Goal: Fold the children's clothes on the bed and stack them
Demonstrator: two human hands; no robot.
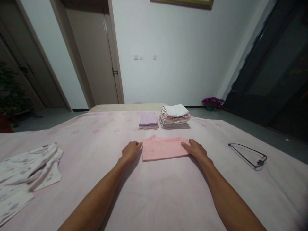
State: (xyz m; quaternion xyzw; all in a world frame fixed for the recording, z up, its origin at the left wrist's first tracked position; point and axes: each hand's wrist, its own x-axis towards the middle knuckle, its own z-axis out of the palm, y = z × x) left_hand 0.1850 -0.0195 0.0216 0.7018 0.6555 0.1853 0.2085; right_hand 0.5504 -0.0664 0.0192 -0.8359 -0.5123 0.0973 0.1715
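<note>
A folded pink garment [166,149] lies flat in the middle of the bed, in a wide rectangle with a small piece poking up from its far edge. My left hand [131,150] pinches its left edge near the far corner. At the other end my right hand [196,149] grips the right edge, with the thumb on top of the cloth. Beyond it sit a small stack of folded lilac cloth [148,119] and, to the right of that, a taller pile of folded clothes [175,117] with a white piece on top.
A crumpled white patterned garment [31,175] lies at the left of the pink bedspread [163,195]. On the right rests a thin black wire-like frame [247,155]. Behind the bed are a closed door [93,54] and purple flowers [213,102] in a pot.
</note>
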